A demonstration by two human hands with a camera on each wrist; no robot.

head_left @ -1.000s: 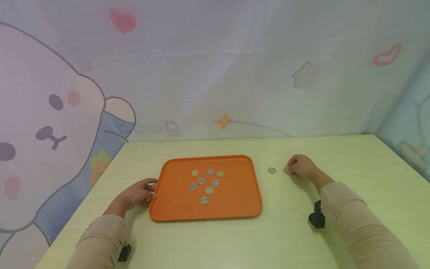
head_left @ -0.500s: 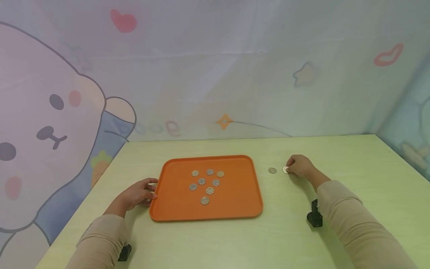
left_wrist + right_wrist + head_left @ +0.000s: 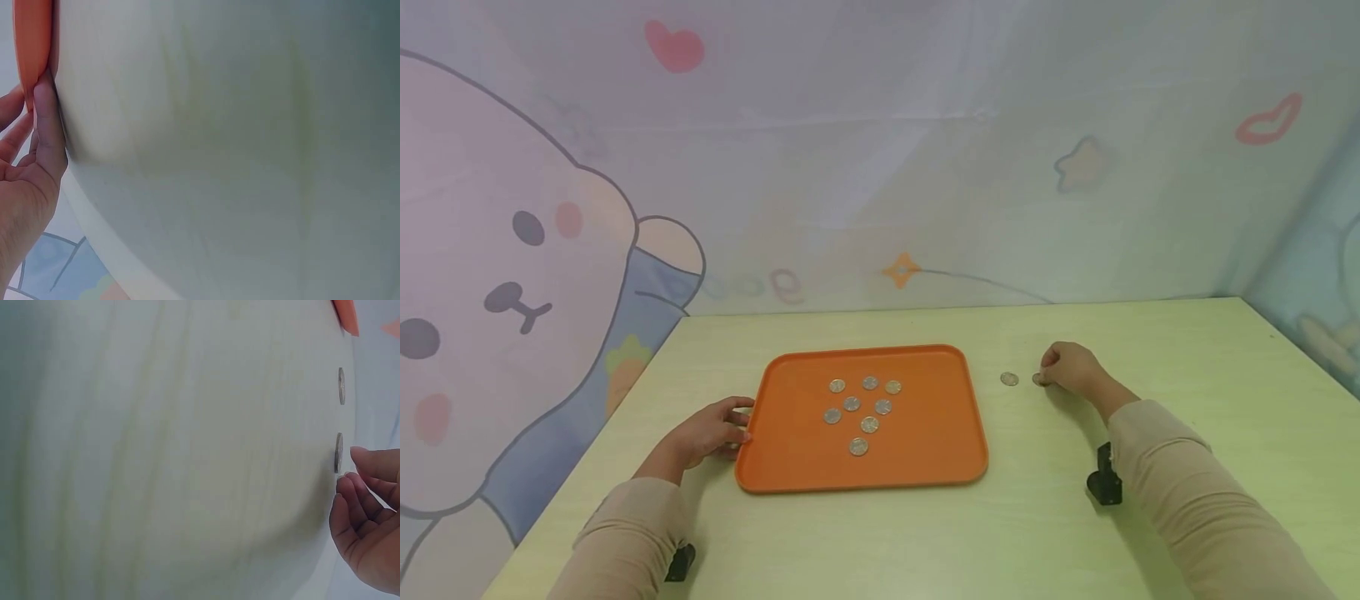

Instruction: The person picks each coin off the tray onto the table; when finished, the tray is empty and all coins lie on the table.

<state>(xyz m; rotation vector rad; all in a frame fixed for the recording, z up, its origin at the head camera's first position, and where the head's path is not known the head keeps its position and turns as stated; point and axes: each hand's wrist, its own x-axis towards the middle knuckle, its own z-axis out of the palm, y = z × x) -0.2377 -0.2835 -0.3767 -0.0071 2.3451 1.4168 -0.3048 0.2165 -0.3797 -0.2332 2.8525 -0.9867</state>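
Observation:
An orange tray [image 3: 925, 450] lies on the table with several silvery coins [image 3: 852, 404] spread over its middle. At its left rim my left hand [image 3: 709, 429] holds the edge, thumb and fingers about the rim; the left wrist view shows the hand [image 3: 28, 181] at the tray's corner [image 3: 34, 50]. Right of the tray, my right hand [image 3: 1071, 371] pinches at the edge of a coin [image 3: 1037, 378] on the table, its fingertips partly covering it. In the right wrist view the curled fingers meet this coin [image 3: 339, 453]. A second coin [image 3: 1009, 378] lies just left of it.
The pale yellow-green table [image 3: 910, 542] ends at the back against a printed cloth [image 3: 865, 167] with a bear figure. A black wrist device [image 3: 1105, 477] hangs below the right sleeve, and another [image 3: 680, 563] below the left.
The coin at my right fingertips has changed in brightness and slant, looking bright half a second ago and darker now. Both hands stay nearly in place; the tray and its coins have not moved.

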